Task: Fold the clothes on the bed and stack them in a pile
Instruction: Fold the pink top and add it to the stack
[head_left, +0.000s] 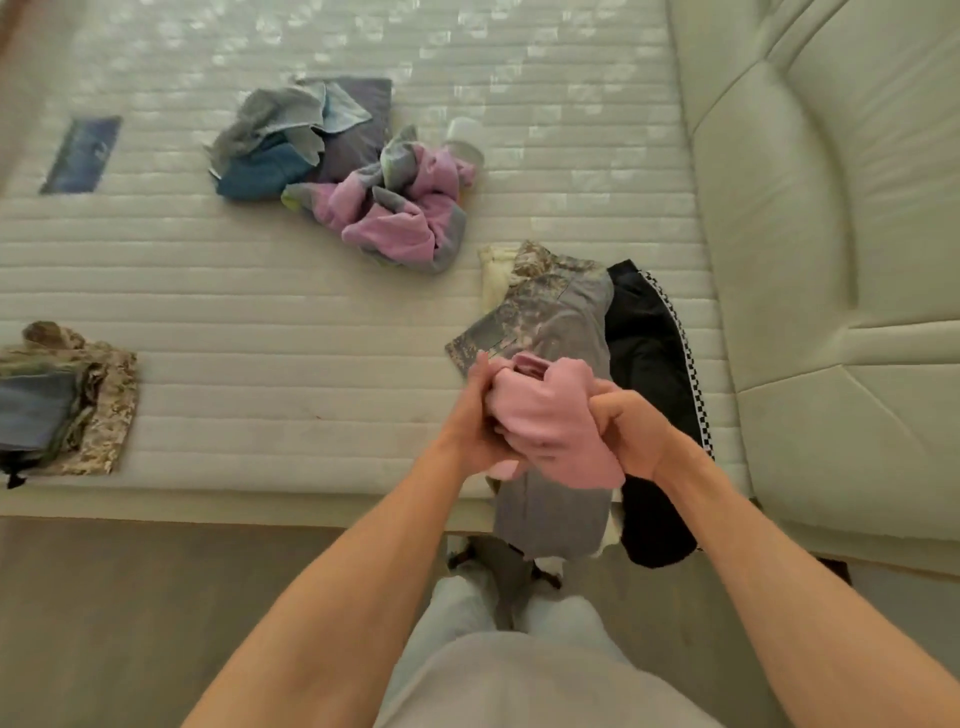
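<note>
Both hands hold a bunched pink garment (550, 415) above the near edge of the bed (260, 322). My left hand (475, 421) grips its left side and my right hand (631, 431) grips its right side. Under it lies a grey and camouflage garment (550, 322) beside a black piece with checkered trim (649, 364), both hanging over the bed's edge. A loose heap of pink and grey clothes (400, 213) sits mid-bed next to crumpled blue and grey clothes (291, 140). A folded pile (62, 400) with a blue piece on a camouflage piece rests at the left.
A cream padded headboard (831, 260) runs along the right side. A dark blue flat label (80, 153) lies on the mattress at far left. A white cup-like object (465, 143) sits behind the pink heap. Wood floor (130, 623) lies below the bed edge, by my legs.
</note>
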